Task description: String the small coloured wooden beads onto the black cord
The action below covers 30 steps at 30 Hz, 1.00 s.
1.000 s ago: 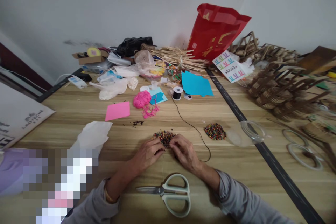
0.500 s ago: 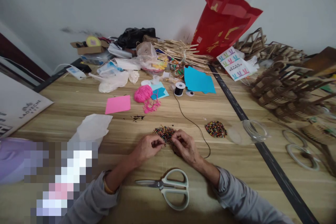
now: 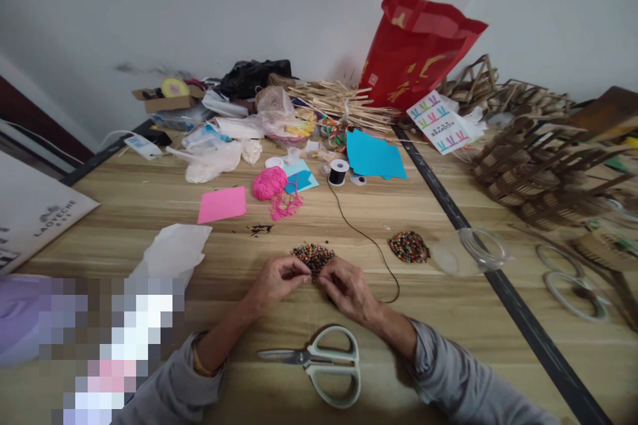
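My left hand is closed in a pinch at the near left edge of a pile of small multicoloured beads. What its fingertips hold is too small to make out. Facing it, my right hand pinches at the pile's near right edge. A thin black cord runs from a spool, curves round and passes under my right hand, which appears to grip its end; the fingertips hide that end. Scissors with pale handles lie just below both hands, blades pointing left.
A coiled string of beads lies right of the pile, beside clear plastic tubing. Pink yarn, pink paper and blue paper lie farther back. Small woven baskets crowd the right; a red bag stands behind.
My right hand has turned slightly and its fingertips have moved left and down, closer to my left fingertips. My left hand keeps its pinch. The view has shifted slightly.
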### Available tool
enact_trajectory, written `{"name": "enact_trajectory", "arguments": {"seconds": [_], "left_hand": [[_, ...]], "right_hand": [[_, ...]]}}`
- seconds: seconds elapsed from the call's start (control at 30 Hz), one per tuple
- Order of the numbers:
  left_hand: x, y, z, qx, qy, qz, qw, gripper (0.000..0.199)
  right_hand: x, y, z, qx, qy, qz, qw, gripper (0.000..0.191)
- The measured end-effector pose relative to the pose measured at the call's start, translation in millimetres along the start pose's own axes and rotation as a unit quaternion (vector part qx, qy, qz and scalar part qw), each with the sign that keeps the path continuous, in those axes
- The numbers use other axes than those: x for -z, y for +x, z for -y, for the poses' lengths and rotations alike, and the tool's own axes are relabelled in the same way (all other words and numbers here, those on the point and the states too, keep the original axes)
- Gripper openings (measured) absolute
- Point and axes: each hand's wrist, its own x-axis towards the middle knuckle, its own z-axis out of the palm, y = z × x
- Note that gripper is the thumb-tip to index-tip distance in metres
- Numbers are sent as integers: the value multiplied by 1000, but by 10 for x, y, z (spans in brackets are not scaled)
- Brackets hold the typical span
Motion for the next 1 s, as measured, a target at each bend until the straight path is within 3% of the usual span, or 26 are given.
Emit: {"name": "enact_trajectory", "arguments": {"seconds": [1.0], "left_hand": [[-15,-10,-8,0,-9,16,1000,14]], "right_hand": [[9,2,21,21,0,32,999,8]]}}
